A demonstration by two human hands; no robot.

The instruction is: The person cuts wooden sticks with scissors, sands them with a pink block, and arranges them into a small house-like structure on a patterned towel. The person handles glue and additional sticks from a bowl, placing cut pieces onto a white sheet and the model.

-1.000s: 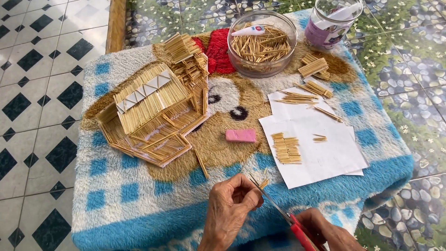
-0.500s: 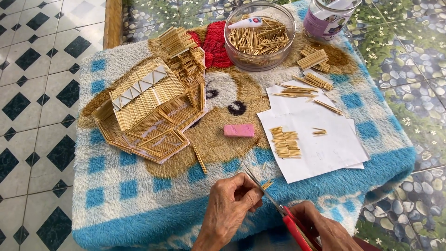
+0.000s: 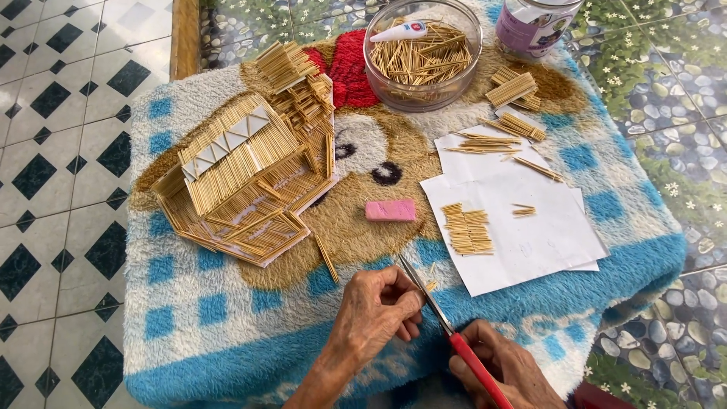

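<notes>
Left hand (image 3: 376, 314) pinched a stick (image 3: 431, 286) at the blades | right hand (image 3: 506, 367) closed on red-handled scissors (image 3: 454, 337) | near worktop edge (image 3: 227, 356).

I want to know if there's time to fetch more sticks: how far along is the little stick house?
The stick house already has walls, a roof and a base. In hand: the left hand pinches a small stick while the right hand works red-handled scissors at it. Left over: a cut row on the white paper and a stocked glass bowl.
</notes>
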